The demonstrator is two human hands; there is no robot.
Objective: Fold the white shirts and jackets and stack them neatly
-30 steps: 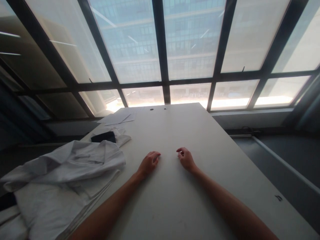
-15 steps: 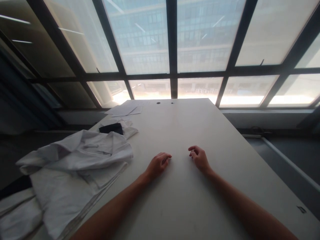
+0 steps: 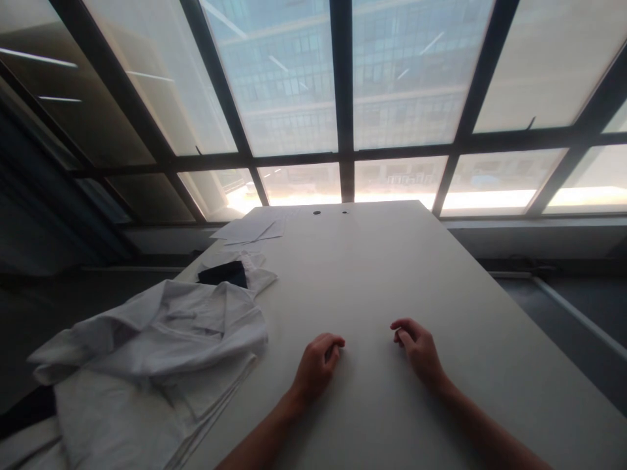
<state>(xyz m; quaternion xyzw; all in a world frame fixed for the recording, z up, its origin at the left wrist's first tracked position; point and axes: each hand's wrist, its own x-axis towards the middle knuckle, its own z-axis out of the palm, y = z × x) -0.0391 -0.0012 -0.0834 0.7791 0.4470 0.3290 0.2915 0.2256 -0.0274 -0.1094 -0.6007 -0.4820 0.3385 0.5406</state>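
Note:
My left hand (image 3: 318, 365) rests on the white table (image 3: 372, 281), fingers loosely curved, with a small gap between thumb and forefinger and nothing visible in it. Across from it, my right hand (image 3: 418, 349) lies in the same way, its bent fingers apart and holding nothing I can see. Bare tabletop separates the two hands. Left of my left hand, and not touching it, is a heap of crumpled white cloth (image 3: 161, 339) with stacked layers at its near edge.
Behind the heap lie a dark folded cloth (image 3: 223, 274) on white fabric and some sheets of paper (image 3: 252, 228). A round hole (image 3: 317, 213) shows near the table's far edge. Large framed windows (image 3: 294, 91) stand beyond. A pale rail (image 3: 578, 316) runs along the right.
The view has shifted, so both hands and the table's things appear farther right and the hands lower. The hands sit slightly farther apart; they hold nothing visible throughout.

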